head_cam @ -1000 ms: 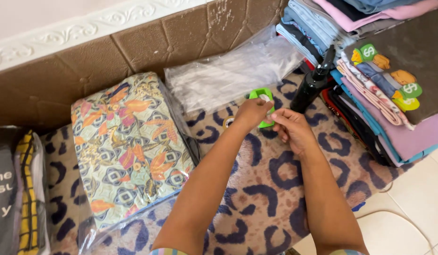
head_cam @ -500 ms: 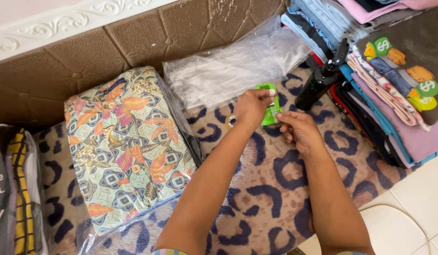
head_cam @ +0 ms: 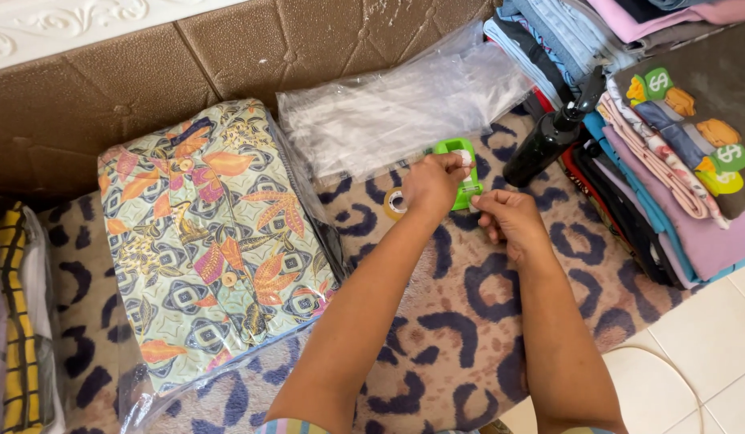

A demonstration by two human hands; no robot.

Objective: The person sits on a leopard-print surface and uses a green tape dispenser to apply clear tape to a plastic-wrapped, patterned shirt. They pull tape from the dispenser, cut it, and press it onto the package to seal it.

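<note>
The fingers (head_cam: pixel 457 163) of the left hand (head_cam: pixel 431 186) are pinched together on the top edge of the green tape dispenser (head_cam: pixel 461 154), which lies on the leopard-print mat (head_cam: pixel 436 321) just past the knuckles, at the near edge of the pile of clear plastic bags (head_cam: pixel 396 116). A roll of clear tape (head_cam: pixel 395 202) sits against the left side of that wrist. The fingers of the right hand (head_cam: pixel 509 221) are curled together near the dispenser's lower end, seemingly nipping something thin; what it is, I cannot tell. The dispenser's long axis runs near to far, tilted slightly, so it lies on the far side of both hands, with the left hand on it and the right just short of it.

Going left to right: a bagged yellow-striped garment (head_cam: pixel 19 321), a folded floral shirt in a plastic bag (head_cam: pixel 208 241), the clear bags, the hands, a black spray bottle (head_cam: pixel 553 137) leaning to the right, and a stack of folded clothes (head_cam: pixel 669 145).

Against the earlier frame, the hands sit lower and further right in view, the left hand now over the dispenser's top, and the right hand has drawn a little nearer.
</note>
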